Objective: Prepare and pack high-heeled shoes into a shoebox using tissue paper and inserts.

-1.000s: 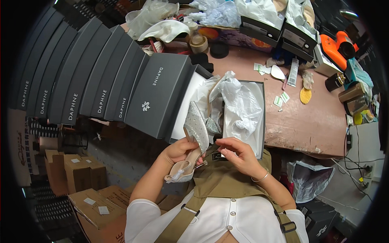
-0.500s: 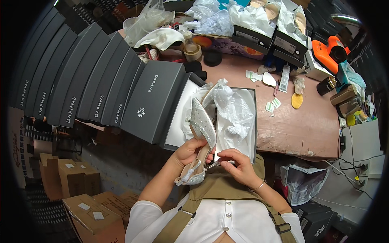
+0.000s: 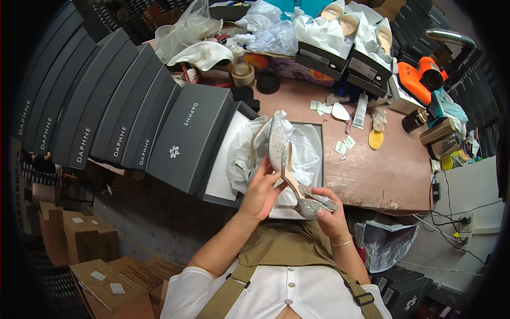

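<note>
A silver glittery pointed shoe (image 3: 278,146) with a beige inside is held over the open shoebox, toe pointing away from me. My left hand (image 3: 260,194) is closed round its middle. At the heel end, my right hand (image 3: 332,215) pinches the glittery back part between thumb and fingers. Below the shoe, the open grey shoebox (image 3: 322,170) has a white lining and crumpled white tissue paper (image 3: 305,159). Partly hidden behind the held shoe, a pale curved edge in the tissue looks like another shoe (image 3: 257,139).
Grey shoeboxes (image 3: 186,138) stand in a row on the left. Tissue-filled boxes with shoes (image 3: 348,24) sit at the back. An orange tool (image 3: 415,80), a white tube (image 3: 360,111), a yellow pad (image 3: 376,139) and a dark can (image 3: 414,121) lie right. Cartons (image 3: 87,234) are lower left.
The shoe's heel end has swung right, and the shoe has moved farther over the box. My right hand has gone from beside the strap to gripping the heel end.
</note>
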The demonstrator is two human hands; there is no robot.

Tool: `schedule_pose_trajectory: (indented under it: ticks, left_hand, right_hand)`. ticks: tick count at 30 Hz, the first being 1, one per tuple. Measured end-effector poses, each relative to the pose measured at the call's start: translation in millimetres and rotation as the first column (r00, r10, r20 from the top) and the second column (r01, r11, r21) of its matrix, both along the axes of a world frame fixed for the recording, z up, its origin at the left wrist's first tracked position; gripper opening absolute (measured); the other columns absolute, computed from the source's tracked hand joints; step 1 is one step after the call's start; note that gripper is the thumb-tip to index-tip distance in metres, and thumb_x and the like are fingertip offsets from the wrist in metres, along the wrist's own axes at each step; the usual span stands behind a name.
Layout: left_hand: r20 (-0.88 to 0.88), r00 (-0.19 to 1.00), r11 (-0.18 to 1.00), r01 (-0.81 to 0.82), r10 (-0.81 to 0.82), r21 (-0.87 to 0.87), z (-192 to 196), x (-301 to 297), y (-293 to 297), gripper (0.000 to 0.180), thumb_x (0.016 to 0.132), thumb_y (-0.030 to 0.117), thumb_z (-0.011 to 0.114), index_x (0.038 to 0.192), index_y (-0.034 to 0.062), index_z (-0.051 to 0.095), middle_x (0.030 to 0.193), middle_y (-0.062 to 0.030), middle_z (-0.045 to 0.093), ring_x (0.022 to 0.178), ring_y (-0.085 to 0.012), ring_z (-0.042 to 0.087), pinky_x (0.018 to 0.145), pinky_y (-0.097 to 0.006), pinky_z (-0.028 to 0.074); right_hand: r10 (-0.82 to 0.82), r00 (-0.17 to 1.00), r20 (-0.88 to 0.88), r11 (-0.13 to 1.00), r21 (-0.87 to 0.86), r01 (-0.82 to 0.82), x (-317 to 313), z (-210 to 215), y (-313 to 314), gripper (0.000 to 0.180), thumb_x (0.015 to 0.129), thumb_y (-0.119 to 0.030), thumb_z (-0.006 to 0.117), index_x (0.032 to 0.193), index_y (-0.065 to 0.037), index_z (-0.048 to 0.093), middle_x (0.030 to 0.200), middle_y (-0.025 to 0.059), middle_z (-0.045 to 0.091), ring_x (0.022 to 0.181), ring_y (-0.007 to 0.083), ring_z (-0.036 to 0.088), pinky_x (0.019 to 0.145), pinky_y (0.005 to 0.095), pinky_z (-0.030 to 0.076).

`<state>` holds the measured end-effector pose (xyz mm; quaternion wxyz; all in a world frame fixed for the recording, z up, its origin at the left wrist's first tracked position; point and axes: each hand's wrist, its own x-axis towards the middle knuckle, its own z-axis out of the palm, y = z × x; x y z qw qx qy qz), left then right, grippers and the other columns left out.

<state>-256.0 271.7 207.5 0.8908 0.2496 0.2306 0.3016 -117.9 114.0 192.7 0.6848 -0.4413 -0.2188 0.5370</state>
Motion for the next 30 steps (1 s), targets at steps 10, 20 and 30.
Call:
schedule_pose_trajectory:
  ticks: [10,20,30]
  left_hand:
    - [-0.091,0.995,0.991,0.057,-0.046,0.124,-1.8,2.4,-2.5,0.056,0.091,0.007,0.057,0.142,0.0116,0.035,0.135,-0.0054,0.043,0.123,-0.0173,0.044,0.103,-0.045,0.039]
    - [-0.244,0.969,0.977,0.089,-0.041,0.192,-13.7,-18.8,-1.1,0.03,0.094,0.013,0.055,0.121,0.0016,0.049,0.123,-0.0121,0.055,0.111,-0.0234,0.057,0.095,-0.036,0.047]
    - [-0.152,0.965,0.973,0.225,-0.216,0.049,-15.9,2.2,-27.0,0.025,0.095,0.014,0.057,0.115,0.0024,0.049,0.112,-0.0112,0.06,0.107,-0.021,0.06,0.095,-0.036,0.047]
  right_hand:
    - [0.002,0.941,-0.338,0.995,0.099,0.033,1.9,-25.0,-9.3,0.056,0.074,-0.025,0.073,0.122,-0.008,0.051,0.123,0.0228,0.056,0.116,0.0404,0.054,0.094,0.0502,0.049]
    - [0.001,0.562,-0.827,0.978,0.119,0.173,3.0,-44.1,-7.8,0.065,0.089,-0.052,0.051,0.129,0.0,0.048,0.12,0.021,0.058,0.106,0.0387,0.061,0.077,0.0385,0.06]
    - [0.018,0.601,-0.799,0.972,0.154,0.176,-1.8,-31.5,-3.0,0.066,0.087,-0.053,0.052,0.127,-0.001,0.05,0.114,0.0217,0.061,0.101,0.0375,0.064,0.076,0.0388,0.06]
